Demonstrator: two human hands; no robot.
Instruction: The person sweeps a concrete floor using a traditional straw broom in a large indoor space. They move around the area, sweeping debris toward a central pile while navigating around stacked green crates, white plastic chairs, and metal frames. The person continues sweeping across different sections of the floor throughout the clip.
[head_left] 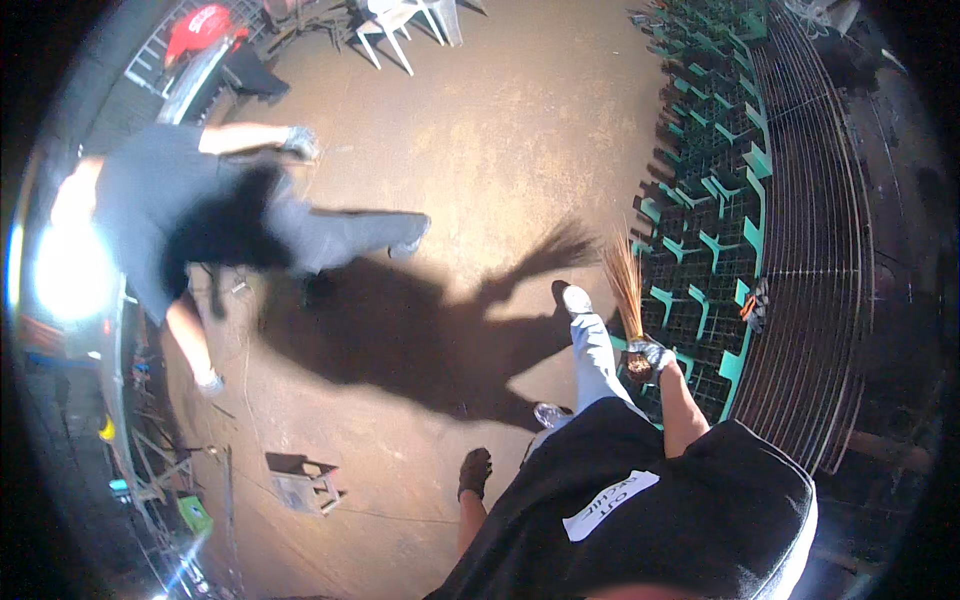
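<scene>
The left hand, in a dark glove, hangs empty-looking over the brown floor; whether its fingers are spread or curled I cannot tell. Right of it and farther forward, past the pale trouser leg, is the stick broom, far nearer the right hand, whose grey-gloved fingers are clamped round its bound butt end. Its long axis runs away from the body, tips fanning forward and slightly left, beside the green frames.

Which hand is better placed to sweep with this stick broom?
Probably the right hand: it grips the broom near its butt end, while the left hand hangs apart from it.
</scene>
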